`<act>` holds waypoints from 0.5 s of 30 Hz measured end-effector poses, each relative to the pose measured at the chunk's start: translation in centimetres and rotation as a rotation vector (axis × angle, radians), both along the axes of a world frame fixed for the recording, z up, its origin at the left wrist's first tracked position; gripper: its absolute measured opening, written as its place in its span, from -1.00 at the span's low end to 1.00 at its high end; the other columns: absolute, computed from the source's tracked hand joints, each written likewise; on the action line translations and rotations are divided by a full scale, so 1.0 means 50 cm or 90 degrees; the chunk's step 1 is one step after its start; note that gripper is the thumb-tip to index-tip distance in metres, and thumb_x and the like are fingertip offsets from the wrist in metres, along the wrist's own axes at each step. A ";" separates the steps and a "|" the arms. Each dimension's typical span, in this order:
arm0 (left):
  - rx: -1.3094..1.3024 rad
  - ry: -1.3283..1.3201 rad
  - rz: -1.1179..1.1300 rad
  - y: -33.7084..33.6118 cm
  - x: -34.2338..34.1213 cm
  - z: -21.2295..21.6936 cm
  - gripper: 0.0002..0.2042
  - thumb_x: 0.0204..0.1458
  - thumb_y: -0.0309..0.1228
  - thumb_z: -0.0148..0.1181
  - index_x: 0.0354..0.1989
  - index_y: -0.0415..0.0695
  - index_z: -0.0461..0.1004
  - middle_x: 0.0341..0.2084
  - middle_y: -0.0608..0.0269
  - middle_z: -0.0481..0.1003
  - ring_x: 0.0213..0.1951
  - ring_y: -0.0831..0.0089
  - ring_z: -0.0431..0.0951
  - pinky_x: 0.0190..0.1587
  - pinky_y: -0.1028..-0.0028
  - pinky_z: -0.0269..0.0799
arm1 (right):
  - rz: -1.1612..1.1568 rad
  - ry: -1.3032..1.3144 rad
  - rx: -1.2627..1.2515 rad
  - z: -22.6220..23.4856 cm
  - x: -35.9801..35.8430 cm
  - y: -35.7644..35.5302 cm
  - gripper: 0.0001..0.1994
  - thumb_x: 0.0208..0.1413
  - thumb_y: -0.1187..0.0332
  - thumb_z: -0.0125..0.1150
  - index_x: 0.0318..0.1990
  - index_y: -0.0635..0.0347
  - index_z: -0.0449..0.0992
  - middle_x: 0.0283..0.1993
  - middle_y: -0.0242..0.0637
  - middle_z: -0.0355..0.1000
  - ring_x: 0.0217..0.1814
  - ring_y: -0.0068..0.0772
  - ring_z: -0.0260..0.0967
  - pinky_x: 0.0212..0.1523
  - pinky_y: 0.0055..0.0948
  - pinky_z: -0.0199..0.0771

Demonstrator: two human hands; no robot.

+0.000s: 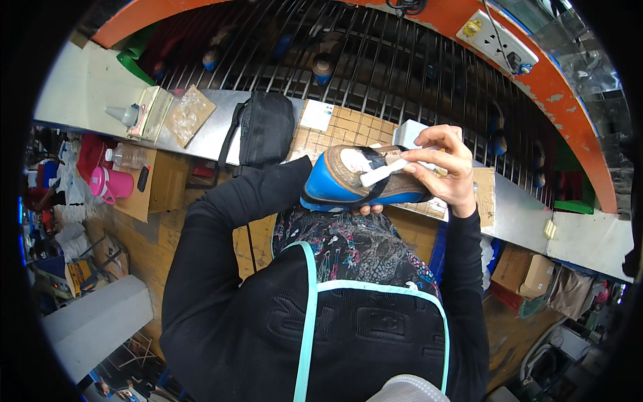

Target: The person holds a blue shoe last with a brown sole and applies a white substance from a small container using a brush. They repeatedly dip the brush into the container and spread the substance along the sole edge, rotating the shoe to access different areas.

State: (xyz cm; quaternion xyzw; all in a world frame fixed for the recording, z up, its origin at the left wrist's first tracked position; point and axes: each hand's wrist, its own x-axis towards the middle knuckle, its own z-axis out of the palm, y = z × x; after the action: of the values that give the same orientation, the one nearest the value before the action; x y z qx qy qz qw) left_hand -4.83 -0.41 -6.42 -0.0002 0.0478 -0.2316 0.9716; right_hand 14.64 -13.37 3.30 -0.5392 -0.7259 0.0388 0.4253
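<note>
A blue shoe upper [321, 179] on a brown last lies across my lap edge, bottom side up, with black material around its rim. My left hand [368, 210] holds it from underneath; only a few fingertips show below the shoe, and the rest is hidden. Over the shoe, my right hand [445, 164] pinches a white flat stick [382, 173] between thumb and fingers. The stick's end lies over the bottom of the shoe; whether it touches cannot be made out. A white block [410, 132] sits just behind my right hand.
A black bag [266, 130] stands on the metal bench left of a cardboard sheet [311, 142]. Beyond runs a rack of metal rods [375, 63] carrying several blue shoes. A pink jug [110, 185] and a clear bottle [128, 156] are at far left; a carton [516, 268] is at right.
</note>
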 end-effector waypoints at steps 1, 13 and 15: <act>-0.002 -0.012 -0.010 -0.006 0.002 0.002 -0.23 0.19 0.20 -0.21 0.26 -0.34 0.14 -0.11 -0.39 0.34 -0.13 -0.10 0.49 -0.16 0.13 0.55 | 0.000 -0.011 -0.011 0.001 0.004 -0.002 -0.77 -0.28 0.33 0.48 -0.34 -0.02 0.69 -0.29 -0.45 0.43 -0.37 -0.55 0.27 -0.21 -0.48 0.12; 0.237 -0.070 0.275 0.072 0.069 -0.004 -0.38 0.19 0.11 -0.08 0.21 -0.16 0.30 0.03 0.14 0.47 -0.07 0.47 0.56 -0.01 0.48 0.52 | -0.396 -0.140 0.054 -0.025 -0.094 -0.078 -0.77 -0.19 0.32 0.45 -0.28 -0.10 0.65 -0.25 -0.47 0.43 -0.38 -0.56 0.27 -0.20 -0.39 -0.05; 0.395 0.039 0.400 0.082 0.078 0.009 -0.30 0.14 0.21 -0.09 0.22 -0.17 0.28 0.03 0.13 0.47 -0.05 0.46 0.55 0.01 0.46 0.51 | -0.341 -0.080 0.032 -0.028 -0.119 -0.095 -0.79 -0.21 0.33 0.46 -0.32 -0.07 0.66 -0.25 -0.45 0.44 -0.38 -0.56 0.26 -0.20 -0.40 -0.05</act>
State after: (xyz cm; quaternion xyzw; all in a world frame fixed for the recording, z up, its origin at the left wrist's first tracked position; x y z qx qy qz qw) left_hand -0.93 3.68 -5.97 0.2703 0.1416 0.1003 0.9470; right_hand 8.68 -18.10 1.90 -0.7022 -0.5833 -0.1264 0.3882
